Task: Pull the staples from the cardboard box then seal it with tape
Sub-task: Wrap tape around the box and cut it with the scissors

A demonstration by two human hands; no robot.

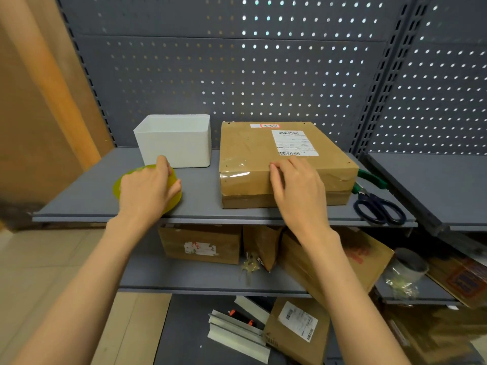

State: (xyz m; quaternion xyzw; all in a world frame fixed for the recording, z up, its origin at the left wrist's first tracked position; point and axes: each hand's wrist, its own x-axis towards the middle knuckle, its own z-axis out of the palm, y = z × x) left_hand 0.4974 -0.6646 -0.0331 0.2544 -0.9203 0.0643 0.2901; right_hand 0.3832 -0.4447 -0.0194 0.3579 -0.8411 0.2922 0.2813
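A flat cardboard box [253, 146] with a white shipping label lies on the grey shelf [200, 196], clear tape across its near left corner. My right hand [295, 185] rests on the box's front top edge, fingertips pressing the cardboard. My left hand [147, 188] grips a yellow-green tape roll [118, 187] lying on the shelf left of the box, fingers curled over its rim.
A white open bin [176, 140] stands behind the tape roll. Dark-handled scissors [379, 206] and a green-handled tool [371, 179] lie right of the box. Lower shelves hold several cardboard boxes [203, 243] and tape scraps. A pegboard wall backs the shelf.
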